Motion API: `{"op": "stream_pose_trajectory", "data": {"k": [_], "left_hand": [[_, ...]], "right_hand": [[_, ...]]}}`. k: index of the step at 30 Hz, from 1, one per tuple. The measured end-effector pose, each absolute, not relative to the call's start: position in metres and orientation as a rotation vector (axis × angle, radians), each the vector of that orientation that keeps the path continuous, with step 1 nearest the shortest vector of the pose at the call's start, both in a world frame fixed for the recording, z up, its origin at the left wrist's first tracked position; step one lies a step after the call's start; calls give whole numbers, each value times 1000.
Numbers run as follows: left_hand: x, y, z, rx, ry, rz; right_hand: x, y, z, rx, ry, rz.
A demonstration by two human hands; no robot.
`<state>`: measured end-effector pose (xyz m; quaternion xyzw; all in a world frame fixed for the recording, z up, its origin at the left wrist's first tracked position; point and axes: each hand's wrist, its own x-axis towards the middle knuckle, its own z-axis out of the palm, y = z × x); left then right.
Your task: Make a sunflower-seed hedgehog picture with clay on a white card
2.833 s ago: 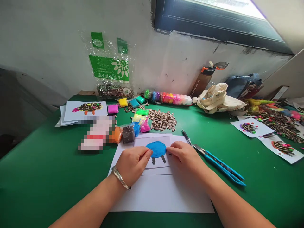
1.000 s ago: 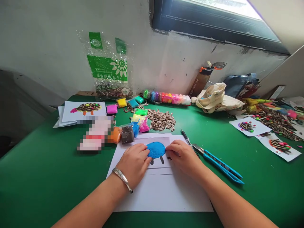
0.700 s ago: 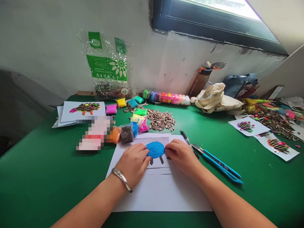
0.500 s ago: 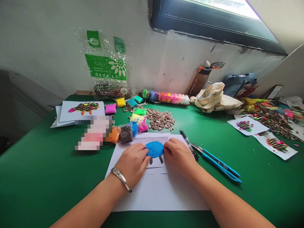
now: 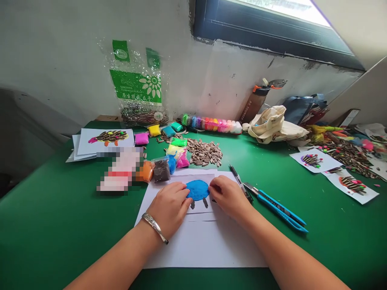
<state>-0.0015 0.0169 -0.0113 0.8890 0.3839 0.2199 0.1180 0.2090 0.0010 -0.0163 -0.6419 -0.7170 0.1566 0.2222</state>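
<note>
1. Centrally, one blue oval (image 5: 198, 190), flat, on a small white card (image 5: 198, 208); card laid over larger white paper (image 5: 205, 245).
2. Position of oval: between the two hands, just ahead of the wrists; long axis running left to right, from one hand toward the other.
3. Left hand (image 5: 170, 206): at the oval's left end, fingers bent and lying over card and edge; whether anything is gripped, cannot tell.
4. Right hand (image 5: 227, 195): at the oval's right end, thumb and forefinger drawn together at the rim; whether clay is pinched between them, cannot tell.
5. Nearer hand: neither; both appear to touch the oval, one at each end.
6. Legs, dark, two: right leg (image 5: 205, 202) in plain view below the oval; left leg (image 5: 192, 204) partly behind the left thumb.
7. Hidden: the oval's left tip, under fingers; most of a dark scrap (image 5: 214, 201) beside the right hand, nature unclear.
8. Pen (image 5: 237, 176): lower end partly behind the right hand.
9. Blurred: one pinkish item (image 5: 121, 171), pixelated, unidentifiable.
</note>
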Motion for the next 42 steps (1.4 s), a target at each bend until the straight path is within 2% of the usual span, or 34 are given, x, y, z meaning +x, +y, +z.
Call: {"op": "stream_pose_trajectory", "data": {"k": [5, 13, 21, 27, 37, 42], "left_hand": [[-1, 17, -11, 2598, 1110, 663], [-5, 18, -13, 2625, 1117, 712], [-5, 19, -12, 2592, 1129, 675], [-5, 19, -12, 2585, 1132, 668], [-4, 20, -12, 2593, 1130, 632], [-4, 20, -13, 2586, 1139, 637]], "right_hand": [[205, 2, -19, -1801, -1992, 368], [228, -2, -16, -1597, -1871, 657], [228, -6, -16, -1433, -2330, 369], [231, -6, -14, -1502, -2121, 531], [227, -8, -13, -1504, -2309, 412], [230, -9, -6, -1542, -2185, 545]]}}
